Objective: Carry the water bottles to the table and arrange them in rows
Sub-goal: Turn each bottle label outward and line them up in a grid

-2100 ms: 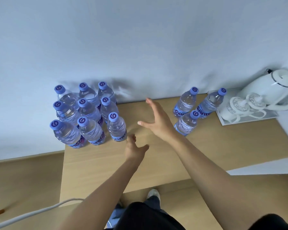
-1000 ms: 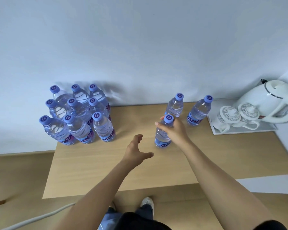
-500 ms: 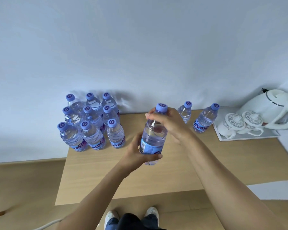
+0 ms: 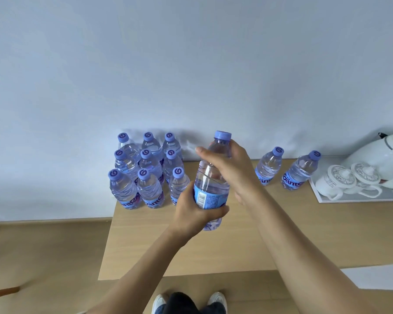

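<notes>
Clear plastic bottle (image 4: pixel 210 177) aloft, both hands' fingers (image 4: pixel 216 210) wrapped round it; best set it upright at nine o'clock, extending the rows (image 4: pixel 145 173).

Nine water bottles (image 4: pixel 145 175) are grouped at the table's (image 4: pixel 304 234) far left corner; two bottles (image 4: pixel 284 171) and a tray (image 4: pixel 359 197) are set toward the far right.
</notes>
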The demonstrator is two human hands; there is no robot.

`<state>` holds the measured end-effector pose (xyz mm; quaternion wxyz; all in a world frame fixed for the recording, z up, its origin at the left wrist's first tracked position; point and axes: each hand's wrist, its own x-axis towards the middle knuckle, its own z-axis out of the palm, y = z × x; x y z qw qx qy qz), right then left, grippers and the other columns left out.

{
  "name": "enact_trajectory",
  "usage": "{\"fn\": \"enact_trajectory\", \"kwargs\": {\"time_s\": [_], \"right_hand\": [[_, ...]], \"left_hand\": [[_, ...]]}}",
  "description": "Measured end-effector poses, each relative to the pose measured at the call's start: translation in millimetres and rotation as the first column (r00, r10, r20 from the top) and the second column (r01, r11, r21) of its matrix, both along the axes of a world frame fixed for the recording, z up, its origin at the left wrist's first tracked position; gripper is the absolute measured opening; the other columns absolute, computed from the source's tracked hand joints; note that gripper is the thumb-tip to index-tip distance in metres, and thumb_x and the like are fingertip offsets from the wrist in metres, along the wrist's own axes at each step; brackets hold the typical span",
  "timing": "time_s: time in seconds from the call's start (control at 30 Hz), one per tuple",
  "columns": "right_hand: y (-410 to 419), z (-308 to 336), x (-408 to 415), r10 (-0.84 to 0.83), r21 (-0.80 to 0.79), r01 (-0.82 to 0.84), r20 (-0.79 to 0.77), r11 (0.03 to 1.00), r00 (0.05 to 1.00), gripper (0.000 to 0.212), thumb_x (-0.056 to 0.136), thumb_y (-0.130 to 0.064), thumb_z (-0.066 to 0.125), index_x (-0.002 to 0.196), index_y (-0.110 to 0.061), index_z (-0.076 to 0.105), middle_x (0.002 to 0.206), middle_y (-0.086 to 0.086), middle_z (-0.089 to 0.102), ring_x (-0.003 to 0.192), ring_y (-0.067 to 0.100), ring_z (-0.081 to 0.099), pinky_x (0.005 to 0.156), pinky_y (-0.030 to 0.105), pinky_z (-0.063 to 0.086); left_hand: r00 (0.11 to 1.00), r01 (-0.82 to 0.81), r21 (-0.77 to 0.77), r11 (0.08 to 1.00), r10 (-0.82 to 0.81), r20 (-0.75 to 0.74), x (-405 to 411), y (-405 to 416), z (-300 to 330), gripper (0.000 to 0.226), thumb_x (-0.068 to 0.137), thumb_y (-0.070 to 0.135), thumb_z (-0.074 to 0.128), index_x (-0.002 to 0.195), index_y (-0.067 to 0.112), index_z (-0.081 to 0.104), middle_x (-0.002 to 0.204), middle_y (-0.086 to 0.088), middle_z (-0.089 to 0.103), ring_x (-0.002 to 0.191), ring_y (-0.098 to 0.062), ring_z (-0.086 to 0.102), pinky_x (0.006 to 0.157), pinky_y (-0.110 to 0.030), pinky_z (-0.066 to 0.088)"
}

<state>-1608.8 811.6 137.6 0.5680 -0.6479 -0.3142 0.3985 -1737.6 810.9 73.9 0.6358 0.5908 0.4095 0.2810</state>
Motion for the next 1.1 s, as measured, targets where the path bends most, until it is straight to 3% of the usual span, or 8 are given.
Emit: {"fn": "enact_trajectory", "kwargs": {"time_s": [0.13, 0.23, 0.37, 0.57, 0.73, 0.8, 0.9, 1.1], "right_hand": [[0, 1, -14, -0.085, 0.022, 0.086, -0.049, 0.996, 0.995, 0.022, 0.072, -0.016, 0.08, 0.081, -0.014, 0.059, 0.069, 0.0, 0.067, 0.068, 0.021, 0.069, 0.073, 0.046, 0.059], [3, 8, -15, -0.09, 0.054, 0.097, -0.124, 0.994, 0.988, 0.017, 0.071, -0.003, 0.073, 0.075, -0.011, 0.058, 0.062, 0.006, 0.062, 0.055, 0.022, 0.063, 0.054, 0.034, 0.055], [4, 20, -10, -0.016, 0.064, 0.028, -0.182, 0.998, 0.983, 0.018, 0.065, 0.0, 0.07, 0.065, -0.015, 0.059, 0.056, 0.006, 0.06, 0.047, 0.021, 0.059, 0.047, 0.028, 0.051], [1, 32, 2, 0.165, 0.103, -0.142, -0.265, 0.984, 0.95, 0.014, 0.057, -0.008, 0.068, 0.068, -0.015, 0.063, 0.071, 0.016, 0.061, 0.071, 0.033, 0.063, 0.068, 0.038, 0.053], [0, 37, 1, 0.224, 0.12, -0.204, -0.186, 0.972, 0.957, 0.019, 0.066, -0.013, 0.075, 0.082, -0.017, 0.065, 0.082, 0.013, 0.065, 0.08, 0.03, 0.068, 0.07, 0.036, 0.056], [-2, 37, -1, 0.163, 0.107, -0.155, -0.072, 0.982, 0.984, 0.03, 0.07, -0.02, 0.081, 0.094, -0.015, 0.064, 0.085, 0.004, 0.07, 0.079, 0.02, 0.072, 0.067, 0.032, 0.057], [-5, 34, -15, 0.03, 0.142, -0.043, 0.094, 0.989, 0.995, 0.036, 0.069, -0.026, 0.087, 0.092, -0.016, 0.062, 0.088, -0.006, 0.07, 0.077, 0.014, 0.072, 0.063, 0.028, 0.057], [-2, 36, -26, -0.053, 0.204, 0.049, 0.015, 0.978, 0.998, 0.028, 0.065, -0.004, 0.078, 0.082, -0.012, 0.057, 0.078, 0.0, 0.066, 0.067, 0.025, 0.069, 0.057, 0.039, 0.058]], "left_hand": [[0.998, -0.065, 0.056, 0.996, 0.066, -0.02, 0, -3, 4, 0.051, 0.056, 0.01, 0.087, 0.099, 0.013, 0.06, 0.086, -0.006, 0.073, 0.08, -0.028, 0.069, 0.07, -0.04, 0.058], [0.999, -0.046, 0.051, 0.998, 0.047, -0.008, -2, -4, 9, 0.052, 0.058, 0.008, 0.09, 0.099, 0.014, 0.059, 0.085, -0.007, 0.072, 0.076, -0.028, 0.068, 0.066, -0.038, 0.058], [0.993, 0.091, -0.067, 0.994, -0.086, 0.078, -7, -2, 18, 0.054, 0.057, 0.015, 0.09, 0.099, 0.007, 0.057, 0.072, -0.014, 0.067, 0.06, -0.023, 0.058, 0.056, -0.025, 0.051], [0.964, 0.246, -0.154, 0.957, -0.225, 0.14, -17, 2, 23, 0.061, 0.053, 0.023, 0.089, 0.104, 0.003, 0.061, 0.084, -0.004, 0.07, 0.075, -0.019, 0.065, 0.069, -0.028, 0.053], [0.968, 0.196, -0.162, 0.967, -0.164, 0.192, -19, -3, 27, 0.061, 0.053, 0.02, 0.089, 0.104, -0.001, 0.061, 0.085, -0.007, 0.07, 0.076, -0.019, 0.066, 0.069, -0.026, 0.053], [0.975, 0.15, -0.142, 0.978, -0.122, 0.189, -18, -5, 31, 0.054, 0.054, 0.017, 0.089, 0.099, 0.005, 0.063, 0.082, -0.004, 0.072, 0.073, -0.017, 0.068, 0.067, -0.023, 0.053], [0.983, 0.063, -0.075, 0.995, -0.049, 0.176, -15, -6, 36, 0.051, 0.058, 0.011, 0.09, 0.101, 0.012, 0.063, 0.089, -0.003, 0.076, 0.081, -0.02, 0.072, 0.069, -0.026, 0.057], [0.986, 0.076, -0.057, 0.996, -0.066, 0.152, -19, -6, 39, 0.061, 0.051, 0.023, 0.092, 0.102, 0.012, 0.062, 0.092, -0.009, 0.075, 0.082, -0.03, 0.071, 0.077, -0.041, 0.059]]}}
